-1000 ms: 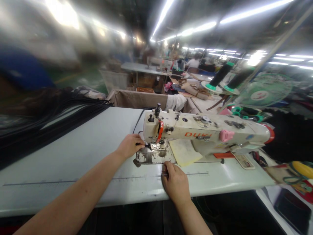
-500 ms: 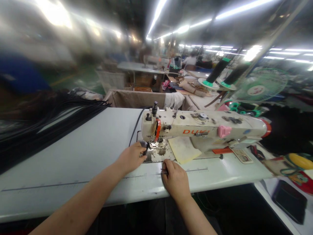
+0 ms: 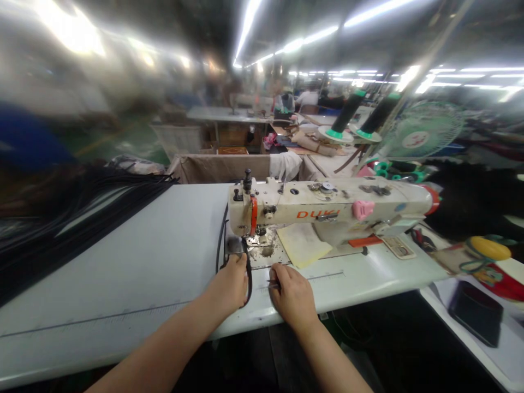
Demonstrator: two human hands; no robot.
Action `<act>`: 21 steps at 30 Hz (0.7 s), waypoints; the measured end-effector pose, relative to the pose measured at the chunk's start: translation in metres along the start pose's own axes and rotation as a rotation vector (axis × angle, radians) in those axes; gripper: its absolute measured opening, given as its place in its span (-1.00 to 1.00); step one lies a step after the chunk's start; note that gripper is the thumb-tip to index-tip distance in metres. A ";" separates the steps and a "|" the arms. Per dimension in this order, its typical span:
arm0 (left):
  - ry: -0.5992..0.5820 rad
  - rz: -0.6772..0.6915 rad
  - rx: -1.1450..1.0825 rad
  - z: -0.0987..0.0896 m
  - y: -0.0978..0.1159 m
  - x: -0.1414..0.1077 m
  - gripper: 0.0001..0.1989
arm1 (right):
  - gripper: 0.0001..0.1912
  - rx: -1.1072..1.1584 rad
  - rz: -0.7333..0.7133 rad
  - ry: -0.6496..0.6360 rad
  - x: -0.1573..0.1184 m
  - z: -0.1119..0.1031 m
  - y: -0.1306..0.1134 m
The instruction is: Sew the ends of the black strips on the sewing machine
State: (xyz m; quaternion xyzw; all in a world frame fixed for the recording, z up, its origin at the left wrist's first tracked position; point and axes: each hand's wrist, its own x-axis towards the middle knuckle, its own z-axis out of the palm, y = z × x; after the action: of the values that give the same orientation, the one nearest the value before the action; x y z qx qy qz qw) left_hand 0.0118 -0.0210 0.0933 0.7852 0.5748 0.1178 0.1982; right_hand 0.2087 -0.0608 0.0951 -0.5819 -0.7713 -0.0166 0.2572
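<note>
My left hand [image 3: 235,281] is closed on a thin black strip [image 3: 249,278] just left of the sewing machine's needle area. The strip loops down past my fingers towards the table's front, and another stretch of it curves along the machine's left end. Below the needle plate, my right hand [image 3: 292,295] rests closed on the tabletop. A small pointed metal tool [image 3: 272,283] pokes out from its fingers, the rest covered by the palm. The white sewing machine [image 3: 282,210] stands over both hands, its presser foot [image 3: 256,240] close to the strip.
A bundle of long black strips [image 3: 94,224] covers the table's left side. Yellow paper [image 3: 305,245] lies under the machine arm. Black thread cones [image 3: 347,114] and a green fan [image 3: 426,131] stand behind. A dark phone-like object [image 3: 477,314] lies at right. A fabric-lined bin [image 3: 225,166] stands beyond.
My left hand has drawn back from the presser foot towards the table's front edge, and the black strip now shows as a loop beside it. My right hand stays in about the same place.
</note>
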 end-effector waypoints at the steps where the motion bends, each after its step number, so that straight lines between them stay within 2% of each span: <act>1: -0.004 0.025 0.035 0.000 0.003 -0.004 -0.44 | -0.76 0.020 -0.005 0.022 -0.001 0.000 0.001; 3: -0.049 0.024 0.106 -0.004 0.012 -0.013 -0.32 | -0.76 0.082 -0.020 0.065 -0.003 -0.001 0.004; 5: -0.119 -0.028 0.151 -0.014 0.024 -0.020 -0.29 | -0.78 0.174 -0.033 0.101 -0.006 -0.003 0.008; 7: -0.131 -0.048 0.170 -0.027 0.036 -0.025 -0.41 | -0.80 0.291 -0.032 0.128 -0.014 -0.008 0.013; 10: -0.039 0.017 0.174 -0.037 0.040 -0.029 -0.67 | -0.81 0.463 0.033 0.176 -0.037 -0.019 0.022; 12: 0.035 0.090 0.178 -0.034 0.034 -0.030 -0.74 | -0.80 0.528 0.166 0.201 -0.059 -0.026 0.034; 15: 0.117 0.218 0.179 -0.018 0.016 -0.029 -0.71 | -0.66 0.531 0.515 0.236 -0.096 -0.034 0.060; 17: 0.151 0.314 0.190 -0.006 0.002 -0.027 -0.66 | -0.52 0.474 0.762 0.289 -0.120 -0.039 0.084; 21: 0.191 0.438 0.237 0.012 -0.019 -0.020 -0.66 | -0.48 0.289 1.037 0.388 -0.170 -0.058 0.138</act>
State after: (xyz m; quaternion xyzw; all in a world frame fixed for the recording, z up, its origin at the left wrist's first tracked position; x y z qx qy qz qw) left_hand -0.0059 -0.0376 0.0750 0.8939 0.4170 0.1632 0.0194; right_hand 0.3876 -0.1861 0.0368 -0.8295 -0.3179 0.1111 0.4455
